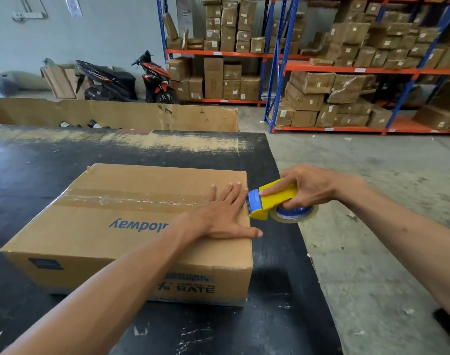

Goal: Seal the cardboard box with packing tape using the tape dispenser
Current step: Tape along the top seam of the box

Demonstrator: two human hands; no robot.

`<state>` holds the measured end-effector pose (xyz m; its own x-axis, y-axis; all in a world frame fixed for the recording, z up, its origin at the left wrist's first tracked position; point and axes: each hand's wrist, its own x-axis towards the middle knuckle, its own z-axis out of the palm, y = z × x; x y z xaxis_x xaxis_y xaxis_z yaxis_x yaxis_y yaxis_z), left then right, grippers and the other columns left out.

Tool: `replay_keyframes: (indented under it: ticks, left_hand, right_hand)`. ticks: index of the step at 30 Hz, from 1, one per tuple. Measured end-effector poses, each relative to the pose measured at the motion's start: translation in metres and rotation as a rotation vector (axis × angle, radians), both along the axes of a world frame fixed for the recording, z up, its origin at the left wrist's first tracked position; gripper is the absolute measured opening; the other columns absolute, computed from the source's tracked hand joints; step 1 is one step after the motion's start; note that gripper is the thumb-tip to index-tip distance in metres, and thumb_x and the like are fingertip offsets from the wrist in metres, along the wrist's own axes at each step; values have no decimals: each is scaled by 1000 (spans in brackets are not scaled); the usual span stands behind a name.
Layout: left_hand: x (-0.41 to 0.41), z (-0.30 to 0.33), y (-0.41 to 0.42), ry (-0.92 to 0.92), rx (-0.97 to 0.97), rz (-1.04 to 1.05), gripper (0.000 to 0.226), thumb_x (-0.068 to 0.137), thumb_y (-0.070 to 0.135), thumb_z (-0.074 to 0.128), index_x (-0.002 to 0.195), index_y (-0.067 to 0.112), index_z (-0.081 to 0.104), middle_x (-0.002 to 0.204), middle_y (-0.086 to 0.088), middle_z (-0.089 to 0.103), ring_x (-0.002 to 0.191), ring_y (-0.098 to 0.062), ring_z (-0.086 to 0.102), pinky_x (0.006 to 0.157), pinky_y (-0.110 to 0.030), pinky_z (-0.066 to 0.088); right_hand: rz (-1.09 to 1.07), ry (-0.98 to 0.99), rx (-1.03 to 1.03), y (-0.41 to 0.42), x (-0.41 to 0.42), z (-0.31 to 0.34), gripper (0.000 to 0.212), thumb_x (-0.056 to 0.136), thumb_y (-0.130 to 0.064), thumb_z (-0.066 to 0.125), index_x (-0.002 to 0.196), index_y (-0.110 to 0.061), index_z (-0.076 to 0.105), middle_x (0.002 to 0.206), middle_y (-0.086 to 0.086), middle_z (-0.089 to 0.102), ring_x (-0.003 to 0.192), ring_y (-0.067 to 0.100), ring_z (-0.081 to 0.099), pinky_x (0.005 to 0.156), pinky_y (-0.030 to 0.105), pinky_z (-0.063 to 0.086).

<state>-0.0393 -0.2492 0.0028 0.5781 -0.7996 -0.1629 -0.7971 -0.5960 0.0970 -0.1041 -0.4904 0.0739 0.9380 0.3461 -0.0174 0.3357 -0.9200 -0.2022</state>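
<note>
1. Warehouse shelving (346,70) in blue and orange, packed with brown cartons, fills the background, with two scooters (131,78) parked by the wall.
2. Nearer, a black surface (275,290) carries the cardboard box (121,226), its flaps closed and its long axis running left to right across the view.
3. A strip of clear packing tape (121,199) lies along the centre seam of the box top, following that same long axis up to the fingers of the left hand.
4. The left hand (223,216) lies flat on the box top at its right end, fingers spread and straight, palm down, gripping nothing; the fingertips reach the right top edge and the thumb points over the near right corner.
5. The right hand (313,187) is closed around the yellow and blue tape dispenser (272,201), forefinger stretched along its top.
6. The dispenser sits just beyond the left fingertips, at the right edge of the box, its blue cutter end pointing left against that edge and its long axis in line with the seam.
7. Its tape roll (295,213) hangs under the right fingers, off the box.
</note>
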Motion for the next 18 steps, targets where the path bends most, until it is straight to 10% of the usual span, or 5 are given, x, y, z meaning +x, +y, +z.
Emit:
replay_keyframes:
  ticks: [8, 11, 18]
  left_hand:
    - [-4, 4, -2, -40, 39, 11, 107, 84, 77, 33, 157, 14, -14, 166, -11, -15, 152, -26, -15, 118, -63, -4]
    - [-8, 11, -4, -49, 55, 3, 106, 84, 75, 34, 157, 14, -13, 166, -14, -13, 153, -29, -13, 117, -66, 0]
    - [-13, 18, -5, -47, 70, -17, 99, 85, 71, 36, 159, 20, -6, 166, -12, -13, 153, -31, -12, 114, -72, -1]
  right_hand:
    - [87, -55, -462, 48, -7, 41, 56, 67, -48, 62, 121, -63, 62, 70, 0, 61, 64, 19, 57, 52, 32, 46]
    - [108, -51, -579, 80, -6, 55, 44, 55, -44, 56, 93, -61, 72, 50, -4, 54, 48, 20, 54, 40, 22, 35]
    - [-80, 134, -751, 135, 15, 70, 13, 47, -23, 66, 57, -15, 67, 47, 0, 57, 41, 22, 53, 43, 25, 48]
